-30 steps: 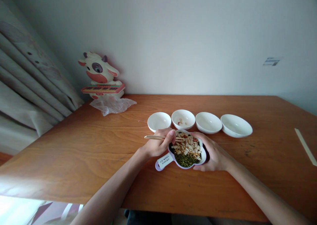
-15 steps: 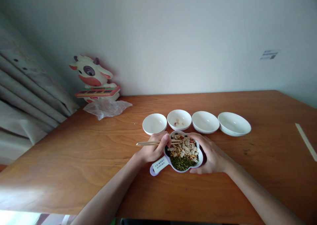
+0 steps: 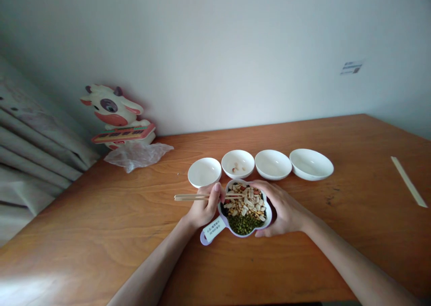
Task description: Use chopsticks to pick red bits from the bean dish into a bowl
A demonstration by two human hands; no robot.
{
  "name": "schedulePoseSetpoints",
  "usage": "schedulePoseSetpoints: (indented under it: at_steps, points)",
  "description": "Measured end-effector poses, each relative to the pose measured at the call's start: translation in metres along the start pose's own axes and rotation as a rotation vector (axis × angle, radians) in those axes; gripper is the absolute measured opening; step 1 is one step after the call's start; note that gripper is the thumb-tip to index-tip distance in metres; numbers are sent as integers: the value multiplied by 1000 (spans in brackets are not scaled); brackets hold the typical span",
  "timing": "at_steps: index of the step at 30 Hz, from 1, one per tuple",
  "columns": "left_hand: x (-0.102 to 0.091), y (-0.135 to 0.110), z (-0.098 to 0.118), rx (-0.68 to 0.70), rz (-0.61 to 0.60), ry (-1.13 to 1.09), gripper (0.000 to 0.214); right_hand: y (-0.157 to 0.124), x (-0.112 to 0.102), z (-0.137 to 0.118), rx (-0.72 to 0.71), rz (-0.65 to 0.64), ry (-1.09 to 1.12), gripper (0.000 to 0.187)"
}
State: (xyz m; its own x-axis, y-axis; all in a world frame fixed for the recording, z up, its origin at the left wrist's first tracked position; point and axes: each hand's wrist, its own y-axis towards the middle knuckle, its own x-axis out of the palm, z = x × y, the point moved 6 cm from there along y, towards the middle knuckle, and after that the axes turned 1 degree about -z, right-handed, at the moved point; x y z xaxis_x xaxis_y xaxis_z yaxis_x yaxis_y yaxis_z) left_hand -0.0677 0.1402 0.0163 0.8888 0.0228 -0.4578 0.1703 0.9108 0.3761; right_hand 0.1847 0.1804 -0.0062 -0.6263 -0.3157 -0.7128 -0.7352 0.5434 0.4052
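My left hand [image 3: 206,206] is closed around a pair of wooden chopsticks [image 3: 188,197], whose tips reach in among the peanuts [image 3: 251,202]. These lie in a white and lilac cloud-shaped bowl [image 3: 203,237] with a labelled handle pointing toward the lower left. Green beans [image 3: 244,223] fill the near part of the bowl, and small yellow kernels show between the peanuts. Along the bowl's right side, my right hand [image 3: 283,209] grips the rim, thumb and fingers around it. Whether the chopstick tips pinch a piece, I cannot tell.
Behind the hands stand several white bowls in a row; the second from left [image 3: 238,163] holds a few peanut bits. A cow toy keyboard [image 3: 117,117] and a clear plastic bag [image 3: 139,157] are at the back left. A chopstick wrapper-like strip [image 3: 409,181] lies far right.
The view has shifted slightly, so everything sits a little differently in the frame. The chopsticks lie at a flatter angle over the peanuts. My right hand keeps its hold on the bowl.
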Motion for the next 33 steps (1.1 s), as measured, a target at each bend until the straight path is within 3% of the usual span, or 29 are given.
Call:
schedulePoseSetpoints:
  at_steps: [17,33]
  points:
    - [8,-3,-3,38,25,-103,69,-2,2,3,27,-6,14,135]
    - [2,1,2,56,93,-146,68,-2,1,0,39,-8,-35,133]
